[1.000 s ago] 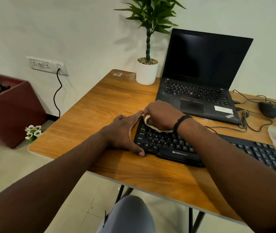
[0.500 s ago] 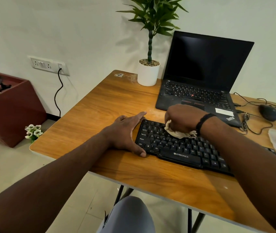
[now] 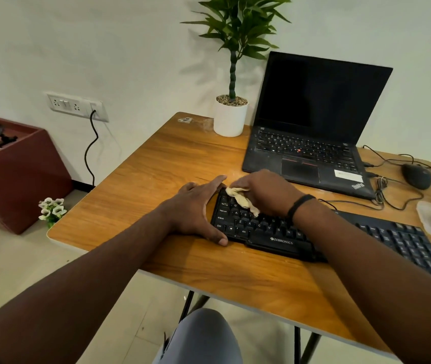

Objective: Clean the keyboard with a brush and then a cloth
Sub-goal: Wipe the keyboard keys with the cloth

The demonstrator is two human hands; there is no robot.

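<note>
My right hand (image 3: 266,193), a black band at its wrist, closes around a crumpled cream-coloured cloth (image 3: 243,198) and presses it onto the top-left keys of the black Zebronics keyboard (image 3: 261,229), which lies on the orange-brown wooden table (image 3: 172,164) near its front edge. My left hand (image 3: 196,208) lies open and flat against the keyboard's left end, thumb at the front corner and fingers along the side, gripping nothing. Just behind the keyboard an open black laptop (image 3: 314,122) with a dark screen sits beside a white pot holding a green leafy plant (image 3: 231,111) at the table's far edge. A black mouse (image 3: 417,176) and loose black cables (image 3: 393,200) lie at the right. On the wall, a white socket strip (image 3: 76,106) has a black cord plugged in, above a dark red cabinet (image 3: 12,174) and a small bunch of white flowers (image 3: 51,208) on the floor.
</note>
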